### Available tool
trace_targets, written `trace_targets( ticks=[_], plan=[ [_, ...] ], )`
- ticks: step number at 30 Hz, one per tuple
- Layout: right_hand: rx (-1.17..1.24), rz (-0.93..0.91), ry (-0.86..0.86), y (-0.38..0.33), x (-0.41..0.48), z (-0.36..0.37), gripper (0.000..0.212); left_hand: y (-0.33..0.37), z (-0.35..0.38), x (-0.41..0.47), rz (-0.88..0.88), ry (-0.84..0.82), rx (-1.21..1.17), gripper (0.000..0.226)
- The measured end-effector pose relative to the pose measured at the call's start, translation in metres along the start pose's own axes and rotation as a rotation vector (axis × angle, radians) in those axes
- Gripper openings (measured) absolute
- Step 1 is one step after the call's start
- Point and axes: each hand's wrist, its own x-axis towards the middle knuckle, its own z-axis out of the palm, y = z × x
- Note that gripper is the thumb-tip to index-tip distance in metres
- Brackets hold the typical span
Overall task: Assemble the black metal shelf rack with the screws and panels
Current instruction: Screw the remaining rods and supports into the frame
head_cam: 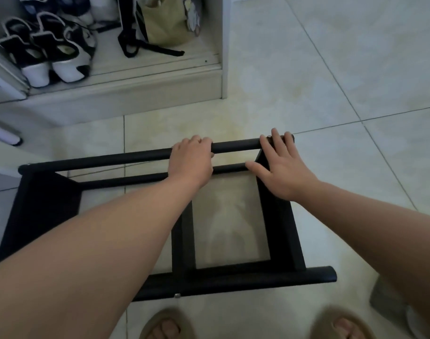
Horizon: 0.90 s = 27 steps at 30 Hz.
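the black rack (pixel 280 231) stands on the tiled floor (pixel 319 69), just ahead of the person's feet. the left hand (pixel 190 156) grips the far top bar (pixel 236 145), fingers curled over it. the right hand (pixel 281 168) lies open and spread on the far right corner, beside a screw (pixel 268 136). the left hand should probably hold the bar steady while the right presses the corner square, before that screw is tightened.

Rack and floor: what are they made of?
Rack: probably metal tubing with a matte black coat. The bars are round and smooth, and a silvery screw sits in one. Floor: likely glazed ceramic tile. It has pale, shiny squares with thin dark joint lines and shows soft reflections.
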Motion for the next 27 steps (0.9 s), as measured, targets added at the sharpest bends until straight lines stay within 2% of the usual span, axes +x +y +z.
trace_targets(
  ticks=[4, 8, 12, 19, 24, 27],
  plan=[
    [-0.03, -0.013, -0.001, 0.003, 0.012, 0.003, 0.085, 0.001, 0.01, 0.004, -0.045, 0.011, 0.013, 0.023],
    [-0.055, 0.001, -0.02, 0.01, -0.011, -0.013, 0.083, 0.014, 0.001, -0.013, -0.077, -0.071, 0.03, 0.044],
    [-0.12, 0.017, -0.043, 0.021, -0.065, -0.042, 0.088, 0.048, -0.023, -0.042, 0.068, -0.164, 0.02, 0.058],
    [-0.182, 0.093, 0.0, 0.063, -0.194, -0.093, 0.085, 0.137, -0.076, -0.099, 0.365, -0.268, 0.13, 0.067],
    [-0.194, 0.181, 0.027, 0.107, -0.271, -0.107, 0.082, 0.213, -0.092, -0.14, 0.458, -0.343, 0.156, 0.073],
    [-0.16, 0.25, -0.029, 0.135, -0.301, -0.103, 0.083, 0.252, -0.09, -0.157, 0.552, -0.425, 0.148, 0.075]
  ],
)
